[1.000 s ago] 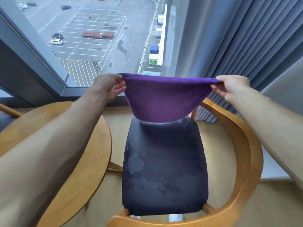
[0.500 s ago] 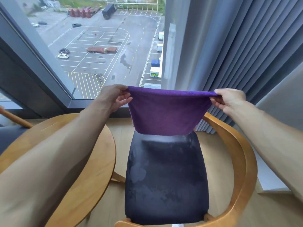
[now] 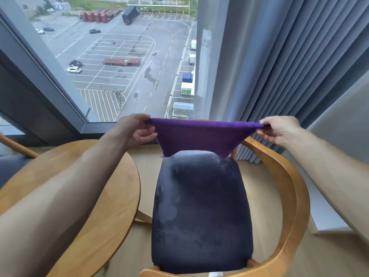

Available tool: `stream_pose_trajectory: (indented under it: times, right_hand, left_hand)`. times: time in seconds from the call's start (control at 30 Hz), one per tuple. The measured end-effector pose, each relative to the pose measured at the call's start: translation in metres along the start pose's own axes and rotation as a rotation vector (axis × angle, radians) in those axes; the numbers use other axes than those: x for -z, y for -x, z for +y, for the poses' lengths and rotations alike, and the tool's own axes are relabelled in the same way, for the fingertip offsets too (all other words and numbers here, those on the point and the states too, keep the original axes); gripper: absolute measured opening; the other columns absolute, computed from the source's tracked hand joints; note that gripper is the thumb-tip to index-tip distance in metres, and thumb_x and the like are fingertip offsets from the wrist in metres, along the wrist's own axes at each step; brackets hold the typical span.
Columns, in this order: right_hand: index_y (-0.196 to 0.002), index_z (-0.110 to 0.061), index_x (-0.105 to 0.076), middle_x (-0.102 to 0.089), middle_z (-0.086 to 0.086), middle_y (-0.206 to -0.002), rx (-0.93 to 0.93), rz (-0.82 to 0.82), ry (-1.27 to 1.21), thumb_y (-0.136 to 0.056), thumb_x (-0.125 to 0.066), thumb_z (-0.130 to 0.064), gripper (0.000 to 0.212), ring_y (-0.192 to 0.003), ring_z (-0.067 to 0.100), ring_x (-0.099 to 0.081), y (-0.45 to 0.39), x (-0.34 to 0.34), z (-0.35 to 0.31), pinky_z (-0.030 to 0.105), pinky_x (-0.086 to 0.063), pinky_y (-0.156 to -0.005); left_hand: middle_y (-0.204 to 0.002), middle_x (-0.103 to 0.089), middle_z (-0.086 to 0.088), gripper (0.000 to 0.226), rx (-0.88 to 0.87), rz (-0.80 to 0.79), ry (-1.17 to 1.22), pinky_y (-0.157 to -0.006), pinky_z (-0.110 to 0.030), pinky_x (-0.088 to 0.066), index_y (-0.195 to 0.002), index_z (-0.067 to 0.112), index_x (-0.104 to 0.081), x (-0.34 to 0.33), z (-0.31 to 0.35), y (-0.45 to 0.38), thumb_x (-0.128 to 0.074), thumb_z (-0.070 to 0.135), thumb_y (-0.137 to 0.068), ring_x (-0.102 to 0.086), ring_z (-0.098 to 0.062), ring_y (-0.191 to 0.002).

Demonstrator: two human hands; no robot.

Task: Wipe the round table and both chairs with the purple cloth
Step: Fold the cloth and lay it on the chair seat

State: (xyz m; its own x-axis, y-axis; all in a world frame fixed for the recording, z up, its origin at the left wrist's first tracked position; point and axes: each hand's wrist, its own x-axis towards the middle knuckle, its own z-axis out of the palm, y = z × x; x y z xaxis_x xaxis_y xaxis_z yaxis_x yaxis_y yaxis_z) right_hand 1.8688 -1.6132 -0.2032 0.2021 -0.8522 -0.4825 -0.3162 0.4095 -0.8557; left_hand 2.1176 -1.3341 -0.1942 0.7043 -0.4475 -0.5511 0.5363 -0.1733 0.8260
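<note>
A person stretches the purple cloth [image 3: 201, 136] taut btwn both hands above the far edge of a chair seat [image 3: 201, 212], seen from a head-worn camera looking down. Left hand [image 3: 132, 129] pinches the cloth's left top corner w/ thumb and fingertips pressed together on the fabric; right hand [image 3: 279, 129] pinches the right top corner the same way, its other fingers curled under. The cloth's top edge runs nearly level from hand to hand, and the rest hangs down in a tapering drape whose lower edge meets the far end of the dark upholstered seat; whether it actually touches the cushion can't be told. The seat shows pale blotchy patches across its left and near parts. A curved wooden armrest [image 3: 287, 188] wraps round the right side of the chair and on to the near edge. Left of the chair, just beside it, is the round wooden tabletop [image 3: 111, 198], partly hidden by the left forearm. At far left, a wooden rail and dark cushion of a second chair [image 3: 16, 148] poke into view. Beyond, a big window [image 3: 123, 62] looks down on a parking lot w/ trucks and cars; grey pleated curtains [image 3: 289, 62] hang at right.
</note>
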Motion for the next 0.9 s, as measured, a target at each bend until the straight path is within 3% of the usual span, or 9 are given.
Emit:
stream_pose_trajectory:
  times: [0.07, 0.2, 0.3, 0.4, 0.5, 0.6, 0.7, 0.83, 0.9]
  right_hand:
    - [-0.08, -0.003, -0.06, -0.067, 0.017, -0.077, -0.086, -0.007, 0.095, -0.086, -0.061, 0.005, 0.01, -0.045, 0.017, -0.066, 0.003, 0.01, 0.029, 0.024, -0.054, -0.039]
    - [-0.08, 0.0, -0.057, -0.063, 0.015, -0.062, -0.334, -0.071, 0.293, -0.09, -0.058, 0.006, 0.012, -0.031, 0.014, -0.059, 0.009, 0.025, 0.107, 0.025, -0.052, -0.035]
    - [-0.077, 0.002, -0.054, -0.058, 0.017, -0.069, -0.482, -0.124, 0.388, -0.092, -0.054, 0.007, 0.016, -0.033, 0.017, -0.059, 0.017, 0.03, 0.161, 0.025, -0.049, -0.032]
    - [-0.078, 0.005, -0.055, -0.057, 0.017, -0.073, -0.598, -0.149, 0.477, -0.093, -0.054, 0.006, 0.015, -0.052, 0.022, -0.062, 0.022, 0.036, 0.198, 0.027, -0.049, -0.031]
    - [-0.078, 0.005, -0.056, -0.058, 0.016, -0.074, -0.674, -0.162, 0.514, -0.092, -0.057, 0.005, 0.014, -0.036, 0.02, -0.062, 0.018, 0.04, 0.219, 0.028, -0.051, -0.033]
    - [-0.083, 0.004, -0.058, -0.061, 0.016, -0.073, -0.674, -0.149, 0.491, -0.092, -0.058, 0.003, 0.009, -0.033, 0.018, -0.061, 0.005, 0.035, 0.226, 0.029, -0.053, -0.035]
    - [-0.086, 0.004, -0.06, -0.063, 0.017, -0.075, -0.595, -0.132, 0.344, -0.092, -0.061, 0.003, 0.006, -0.038, 0.019, -0.064, -0.016, 0.02, 0.222, 0.028, -0.054, -0.036]
    - [-0.085, 0.007, -0.059, -0.063, 0.02, -0.083, -0.443, -0.126, 0.112, -0.087, -0.064, 0.011, 0.006, -0.067, 0.026, -0.068, -0.055, -0.011, 0.216, 0.029, -0.06, -0.05]
    - [-0.085, 0.01, -0.059, -0.063, 0.021, -0.086, -0.398, -0.133, 0.064, -0.085, -0.064, 0.015, 0.008, -0.073, 0.028, -0.068, -0.079, -0.027, 0.219, 0.029, -0.061, -0.053]
  left_hand:
    - [-0.082, -0.061, -0.012, 0.005, 0.06, 0.015, -0.068, -0.063, -0.037, -0.062, -0.092, 0.007, -0.056, 0.009, -0.031, 0.011, -0.055, 0.009, -0.097, -0.063, -0.023, -0.073]
    - [-0.088, -0.059, -0.017, 0.008, 0.236, 0.086, -0.125, -0.078, -0.043, -0.058, -0.088, 0.004, -0.055, 0.03, -0.111, 0.024, -0.055, 0.003, -0.095, -0.062, -0.026, -0.082]
    - [-0.089, -0.057, -0.019, 0.007, 0.404, 0.122, -0.173, -0.073, -0.041, -0.059, -0.087, 0.001, -0.054, 0.044, -0.163, 0.031, -0.054, 0.0, -0.094, -0.062, -0.028, -0.08]
    - [-0.094, -0.057, -0.021, 0.005, 0.515, 0.152, -0.239, -0.075, -0.042, -0.057, -0.088, -0.001, -0.054, 0.056, -0.197, 0.037, -0.055, -0.002, -0.093, -0.063, -0.029, -0.079]
    - [-0.103, -0.06, -0.024, 0.003, 0.586, 0.168, -0.261, -0.071, -0.042, -0.057, -0.094, -0.003, -0.056, 0.063, -0.213, 0.038, -0.057, -0.001, -0.093, -0.064, -0.031, -0.086]
    - [-0.104, -0.062, -0.024, 0.013, 0.606, 0.179, -0.262, -0.063, -0.04, -0.058, -0.106, -0.004, -0.058, 0.063, -0.219, 0.024, -0.058, 0.002, -0.094, -0.066, -0.031, -0.088]
    - [-0.096, -0.061, -0.021, 0.009, 0.586, 0.174, -0.235, -0.049, -0.037, -0.06, -0.102, -0.003, -0.057, 0.054, -0.215, -0.001, -0.056, 0.004, -0.097, -0.065, -0.027, -0.078]
    - [-0.086, -0.059, -0.017, 0.015, 0.518, 0.202, -0.166, -0.045, -0.033, -0.057, -0.087, 0.0, -0.055, 0.036, -0.211, -0.054, -0.053, 0.005, -0.101, -0.061, -0.023, -0.074]
    - [-0.084, -0.056, -0.014, 0.017, 0.494, 0.214, -0.135, -0.045, -0.03, -0.056, -0.085, 0.002, -0.054, 0.027, -0.213, -0.084, -0.051, 0.005, -0.101, -0.059, -0.02, -0.071]
